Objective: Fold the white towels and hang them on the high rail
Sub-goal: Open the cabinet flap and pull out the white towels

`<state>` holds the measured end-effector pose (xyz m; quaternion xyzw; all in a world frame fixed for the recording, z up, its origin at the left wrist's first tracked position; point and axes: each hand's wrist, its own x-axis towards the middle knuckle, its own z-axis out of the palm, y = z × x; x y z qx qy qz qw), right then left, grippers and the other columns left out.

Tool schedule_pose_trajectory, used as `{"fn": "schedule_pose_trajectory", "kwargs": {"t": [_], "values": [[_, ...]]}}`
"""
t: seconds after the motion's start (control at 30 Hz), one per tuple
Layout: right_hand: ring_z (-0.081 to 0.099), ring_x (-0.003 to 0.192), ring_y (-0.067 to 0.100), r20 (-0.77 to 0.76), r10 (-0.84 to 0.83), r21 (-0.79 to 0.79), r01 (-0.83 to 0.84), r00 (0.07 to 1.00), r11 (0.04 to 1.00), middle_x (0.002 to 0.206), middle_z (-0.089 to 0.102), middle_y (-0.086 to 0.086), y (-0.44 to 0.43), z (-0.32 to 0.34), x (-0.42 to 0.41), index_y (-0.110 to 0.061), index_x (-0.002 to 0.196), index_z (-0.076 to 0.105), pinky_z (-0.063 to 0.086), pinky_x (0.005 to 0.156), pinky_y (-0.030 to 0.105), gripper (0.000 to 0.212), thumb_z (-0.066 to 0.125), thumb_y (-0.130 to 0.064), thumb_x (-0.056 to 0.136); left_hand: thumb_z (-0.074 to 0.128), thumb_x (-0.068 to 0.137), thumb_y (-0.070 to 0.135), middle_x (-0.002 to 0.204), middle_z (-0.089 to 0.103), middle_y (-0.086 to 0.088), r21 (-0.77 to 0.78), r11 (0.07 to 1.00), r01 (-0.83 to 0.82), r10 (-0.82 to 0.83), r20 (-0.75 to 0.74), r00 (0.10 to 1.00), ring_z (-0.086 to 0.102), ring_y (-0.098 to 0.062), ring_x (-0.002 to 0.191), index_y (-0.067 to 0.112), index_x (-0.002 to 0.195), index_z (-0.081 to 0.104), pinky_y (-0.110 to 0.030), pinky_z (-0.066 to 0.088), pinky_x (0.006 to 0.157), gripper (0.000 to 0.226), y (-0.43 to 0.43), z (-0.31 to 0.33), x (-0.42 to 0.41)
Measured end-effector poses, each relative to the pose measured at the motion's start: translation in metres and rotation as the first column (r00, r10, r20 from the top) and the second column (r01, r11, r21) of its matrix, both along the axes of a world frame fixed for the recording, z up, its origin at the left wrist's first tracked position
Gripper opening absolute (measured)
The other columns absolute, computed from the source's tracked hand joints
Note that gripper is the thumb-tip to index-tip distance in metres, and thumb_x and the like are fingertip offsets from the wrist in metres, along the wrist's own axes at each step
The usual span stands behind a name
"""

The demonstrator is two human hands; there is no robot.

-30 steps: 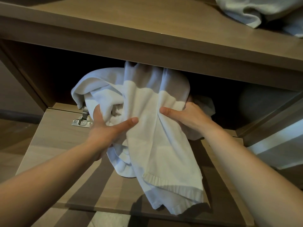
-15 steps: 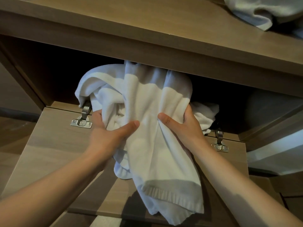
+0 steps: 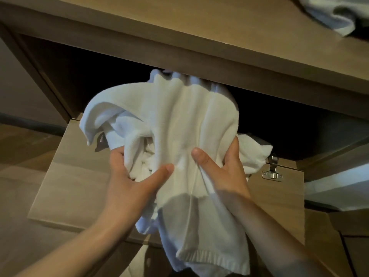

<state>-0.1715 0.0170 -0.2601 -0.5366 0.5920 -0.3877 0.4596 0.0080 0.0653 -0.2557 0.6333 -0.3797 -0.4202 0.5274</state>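
A crumpled white towel [image 3: 179,124] hangs out of the dark cabinet opening, its hemmed end drooping low in front of me. My left hand [image 3: 131,180] grips the bunched left part, thumb on top and fingers tucked under the cloth. My right hand [image 3: 221,172] holds the right part, thumb pressed on the front and fingers curled behind. The towel's top end disappears under the shelf edge. No rail is in view.
A wooden shelf [image 3: 199,33] runs above the opening, with another white towel [image 3: 335,15] lying on its top at the right. The folded-down cabinet door [image 3: 65,176] lies flat below, with a metal hinge [image 3: 272,170] on its right side. Wooden floor to the left.
Both hands have drawn the towel up and toward me, out of the cabinet. The thumbs have come closer together and the hemmed end hangs lower in the frame.
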Motion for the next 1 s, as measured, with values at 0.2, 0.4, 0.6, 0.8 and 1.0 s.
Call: {"fn": "schedule_pose_trajectory", "kwargs": {"t": [0.2,0.4,0.6,0.8,1.0], "values": [[0.059,0.119,0.016,0.087,-0.042,0.115,0.032,0.995,0.993,0.134,0.057,-0.007,0.032,0.011,0.013,-0.043,0.144,0.024,0.054,0.092,0.041,0.118,0.078,-0.079,0.046,0.084,0.055,0.035,0.098,0.066,0.026,0.141,0.985,-0.100,0.119,-0.132,0.984,0.067,0.005,0.085,0.050,0.099,0.046,-0.024,0.053,0.068,0.060,0.045,0.015,-0.012],[0.060,0.108,-0.005,0.081,-0.058,0.149,0.046,0.995,0.988,0.127,0.058,-0.014,0.060,0.058,0.012,-0.038,0.139,0.035,0.051,0.079,0.012,0.090,0.078,-0.061,0.063,0.087,0.056,0.026,0.099,0.071,0.003,0.208,0.972,-0.113,0.138,-0.107,0.985,0.070,-0.013,0.091,0.040,0.104,0.049,-0.037,0.057,0.078,0.063,0.070,0.064,-0.017],[0.057,0.109,-0.010,0.105,-0.067,0.151,0.050,0.992,0.987,0.125,0.058,-0.022,0.081,0.115,0.015,-0.038,0.143,0.032,0.046,0.079,0.003,0.086,0.078,-0.048,0.072,0.078,0.044,0.049,0.088,0.070,0.005,0.281,0.942,-0.182,0.211,-0.076,0.974,0.070,-0.015,0.083,0.039,0.099,0.048,-0.048,0.057,0.079,0.063,0.090,0.128,-0.020],[0.058,0.110,-0.006,0.041,-0.085,0.189,0.076,0.996,0.979,0.122,0.057,-0.023,0.097,0.179,0.019,-0.044,0.133,0.035,0.051,0.089,0.022,0.077,0.075,-0.054,0.068,0.074,0.044,0.047,0.078,0.070,0.016,0.300,0.930,-0.213,0.242,-0.065,0.968,0.064,0.003,0.065,0.044,0.089,0.049,-0.017,0.053,0.063,0.052,0.104,0.190,-0.023],[0.060,0.100,-0.011,0.059,-0.095,0.202,0.082,0.994,0.976,0.109,0.059,-0.032,0.114,0.257,0.021,-0.046,0.127,0.037,0.050,0.070,0.007,0.066,0.077,-0.047,0.075,0.076,0.051,0.040,0.081,0.067,0.026,0.296,0.930,-0.217,0.230,-0.007,0.973,0.063,0.007,0.068,0.043,0.093,0.045,-0.020,0.051,0.061,0.052,0.118,0.268,-0.020]]}}
